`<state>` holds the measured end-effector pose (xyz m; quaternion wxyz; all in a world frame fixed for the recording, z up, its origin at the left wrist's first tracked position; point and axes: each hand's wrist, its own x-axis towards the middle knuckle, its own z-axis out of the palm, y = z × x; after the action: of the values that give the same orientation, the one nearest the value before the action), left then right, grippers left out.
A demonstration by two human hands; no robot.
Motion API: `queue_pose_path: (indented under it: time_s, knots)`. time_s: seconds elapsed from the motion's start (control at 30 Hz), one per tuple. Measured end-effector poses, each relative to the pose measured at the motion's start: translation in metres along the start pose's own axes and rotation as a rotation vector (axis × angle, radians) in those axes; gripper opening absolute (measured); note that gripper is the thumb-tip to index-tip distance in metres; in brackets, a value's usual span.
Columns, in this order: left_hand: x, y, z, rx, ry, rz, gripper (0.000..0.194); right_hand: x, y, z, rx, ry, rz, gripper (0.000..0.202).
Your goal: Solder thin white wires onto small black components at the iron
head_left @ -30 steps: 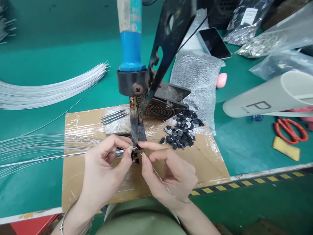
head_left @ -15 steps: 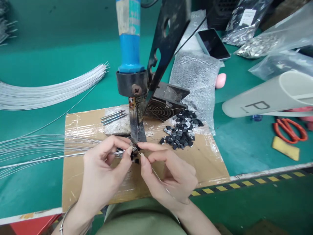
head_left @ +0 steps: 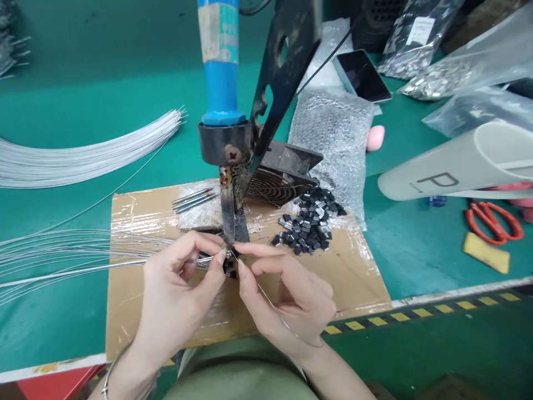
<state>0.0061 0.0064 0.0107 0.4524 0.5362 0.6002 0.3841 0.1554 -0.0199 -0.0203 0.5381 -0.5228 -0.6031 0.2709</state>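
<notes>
Flat brown cardboard (head_left: 350, 283), glossy with clear film, on green bench (head_left: 137, 205); heap of small black blocks (head_left: 310, 222), some silvery-faced, to the right. Soldering iron (head_left: 221, 91): blue plastic, upright, blade-like tip down. Thin wire (head_left: 265, 295): silvery, smooth, gently curved; over the cardboard, far end by the tip, long axis slanting near and right across the palm. Right hand (head_left: 289, 294) nearly closed, thumb and fingers pinching it. Grey cables (head_left: 139, 243): slender, fanned leftward, long axis left to right, ends toward the iron. Left hand (head_left: 181, 286) pinched on them, exact grip hidden
</notes>
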Motion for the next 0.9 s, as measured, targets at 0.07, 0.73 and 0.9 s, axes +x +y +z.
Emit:
queue_pose_path:
  time_s: [0.07, 0.73, 0.9]
  knots:
    - [0.0, 0.0, 0.0, 0.009, -0.001, 0.004, 0.015, 0.0, 0.0, 0.0, 0.01, 0.007, -0.005, 0.024]
    - [-0.004, -0.023, -0.007, 0.349, -0.002, 0.095, 0.011, -0.004, 0.031, -0.017, -0.088, 0.019, 0.051, 0.017]
    - [-0.009, -0.032, -0.026, 0.563, 0.056, 0.38, 0.014, -0.002, 0.064, -0.042, -0.457, 0.07, 0.013, 0.019]
